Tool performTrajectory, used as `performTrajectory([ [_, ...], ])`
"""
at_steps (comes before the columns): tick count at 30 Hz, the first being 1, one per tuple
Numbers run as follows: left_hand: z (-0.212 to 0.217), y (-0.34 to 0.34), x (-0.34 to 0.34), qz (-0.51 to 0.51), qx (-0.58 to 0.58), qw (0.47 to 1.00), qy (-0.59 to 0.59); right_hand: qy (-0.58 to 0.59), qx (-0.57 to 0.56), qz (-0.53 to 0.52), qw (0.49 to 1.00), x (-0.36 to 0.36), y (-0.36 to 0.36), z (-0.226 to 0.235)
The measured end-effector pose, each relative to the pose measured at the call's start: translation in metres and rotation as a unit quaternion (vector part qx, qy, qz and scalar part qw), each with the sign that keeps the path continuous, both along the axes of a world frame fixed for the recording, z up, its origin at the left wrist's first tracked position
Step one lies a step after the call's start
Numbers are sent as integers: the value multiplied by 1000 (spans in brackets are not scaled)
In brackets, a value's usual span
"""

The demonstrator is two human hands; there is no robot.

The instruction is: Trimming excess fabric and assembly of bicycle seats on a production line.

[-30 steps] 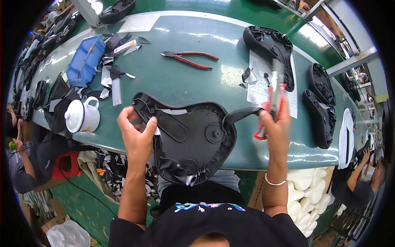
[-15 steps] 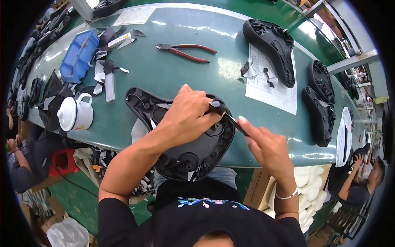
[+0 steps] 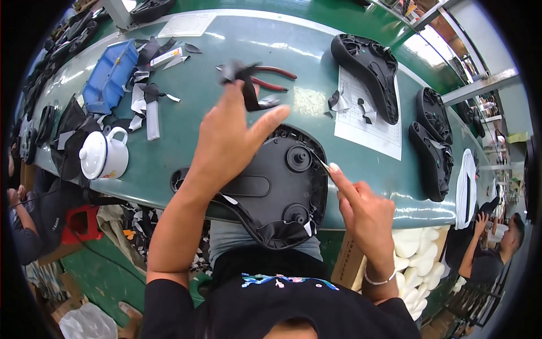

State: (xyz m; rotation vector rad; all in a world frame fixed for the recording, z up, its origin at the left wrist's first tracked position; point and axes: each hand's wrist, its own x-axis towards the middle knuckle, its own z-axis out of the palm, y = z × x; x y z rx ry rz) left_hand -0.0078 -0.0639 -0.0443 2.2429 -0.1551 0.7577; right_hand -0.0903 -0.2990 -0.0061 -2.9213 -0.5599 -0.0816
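A black moulded shell, like a seat part (image 3: pixel 248 164), lies with its ribbed inner side up at the table's front edge, partly over my lap. Over its far left part is my left hand (image 3: pixel 226 133), thumb spread away from the stretched fingers. Beside those fingertips is a curled black scrap strip (image 3: pixel 248 87), blurred by motion; it looks loose from the hand. My right hand (image 3: pixel 367 212) grips a slim knife (image 3: pixel 326 167), its tip at the shell's right inner rim. Most of the knife's handle is hidden in the fingers. Red-handled cutting pliers (image 3: pixel 274 79) lie behind the strip.
To the left stand a white lidded mug (image 3: pixel 107 155) and a blue bin (image 3: pixel 110 79) among black and white scraps. Further black shells (image 3: pixel 370 73) lie right, one on a printed sheet (image 3: pixel 370 133). White shaped pads (image 3: pixel 415 254) sit below the table; co-workers are at both sides.
My left hand has moved from the shell's rim up and left, carrying the cut strip off. The shell has turned and shifted slightly. My right hand stays near the rim with the knife.
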Motion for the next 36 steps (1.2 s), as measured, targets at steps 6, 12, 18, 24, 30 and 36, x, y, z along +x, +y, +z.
performTrajectory([
  [6, -3, -4, -34, -6, 150, 953, 263, 17, -123, 57, 991, -13, -7, 7],
  [12, -9, -8, -39, 24, 142, 964, 226, 184, -10, -72, 980, -60, 4, 13],
  [18, -4, -8, -38, 6, 170, 940, 296, -22, 254, -44, 966, -14, 2, -16],
  [24, -7, -7, -40, 18, 144, 945, 294, -55, 129, 33, 990, 30, 23, -35],
  [30, -9, -8, -37, 20, 153, 948, 279, -94, 135, 77, 983, 31, 29, -34],
  [36, -8, -6, -37, 66, 186, 937, 287, 199, 515, -29, 833, 19, 6, 9],
])
